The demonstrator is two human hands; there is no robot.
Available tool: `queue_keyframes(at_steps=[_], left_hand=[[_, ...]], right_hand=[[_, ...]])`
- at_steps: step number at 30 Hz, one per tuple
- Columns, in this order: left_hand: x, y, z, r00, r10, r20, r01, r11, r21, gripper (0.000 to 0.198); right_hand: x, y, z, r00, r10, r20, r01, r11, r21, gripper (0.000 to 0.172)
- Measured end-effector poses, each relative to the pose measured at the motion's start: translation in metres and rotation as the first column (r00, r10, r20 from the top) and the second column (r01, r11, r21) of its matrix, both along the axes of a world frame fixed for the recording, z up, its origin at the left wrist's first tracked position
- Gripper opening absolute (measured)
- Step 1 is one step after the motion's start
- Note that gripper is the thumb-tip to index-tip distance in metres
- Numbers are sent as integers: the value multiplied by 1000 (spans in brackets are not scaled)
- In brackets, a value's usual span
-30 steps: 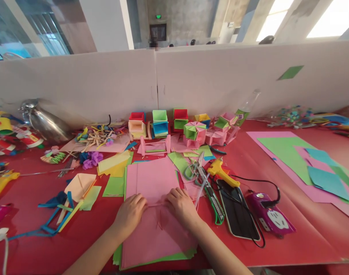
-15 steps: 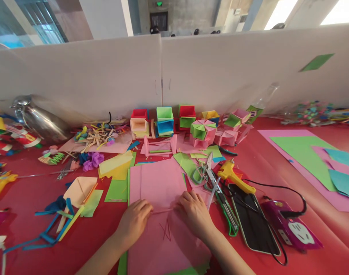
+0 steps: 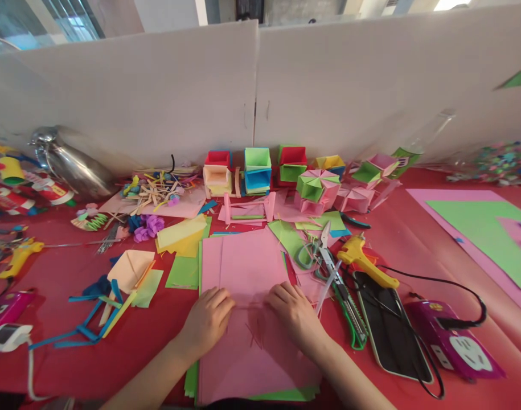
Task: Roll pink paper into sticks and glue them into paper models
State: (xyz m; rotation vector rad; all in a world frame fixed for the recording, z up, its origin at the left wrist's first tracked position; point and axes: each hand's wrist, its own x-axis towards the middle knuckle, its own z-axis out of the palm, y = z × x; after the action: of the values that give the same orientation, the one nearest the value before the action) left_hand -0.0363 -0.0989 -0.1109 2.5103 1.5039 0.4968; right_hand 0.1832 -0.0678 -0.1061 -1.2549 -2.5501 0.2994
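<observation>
Facing partition (image 3: 158, 97): red table (image 3: 397, 239), pink paper (image 3: 247, 262).

Observed on my remote feed: two hands, left (image 3: 209, 322) and right (image 3: 296, 316), both ungloved. Fingers (image 3: 220, 299) uncovered, backs of the hands plain and smooth, knuckles softly rounded. Wrists (image 3: 322, 341) bare. Below the hands, I log slim, smooth forearms (image 3: 155, 370), uncovered along their whole visible length and broadening away from the wrists. Nails too small for me to resolve. Low between the forearms: dark curved edge (image 3: 247, 404); I cannot tell whether it is clothing.
</observation>
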Motion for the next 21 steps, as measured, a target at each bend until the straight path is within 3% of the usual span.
queue_keyframes(at_steps=[5, 14, 21], left_hand=[[-2, 5, 3, 999, -26, -27, 26, 1000, -13, 10], [4, 13, 8, 985, -22, -171, 19, 1000, -22, 19], [-4, 23, 9, 990, -76, -120, 71, 996, -47, 12]], right_hand=[[4, 2, -1, 999, 42, -16, -42, 999, 18, 11], [-12, -10, -2, 989, -119, 85, 114, 991, 67, 11], [-15, -6, 0, 976, -172, 136, 160, 983, 96, 12]])
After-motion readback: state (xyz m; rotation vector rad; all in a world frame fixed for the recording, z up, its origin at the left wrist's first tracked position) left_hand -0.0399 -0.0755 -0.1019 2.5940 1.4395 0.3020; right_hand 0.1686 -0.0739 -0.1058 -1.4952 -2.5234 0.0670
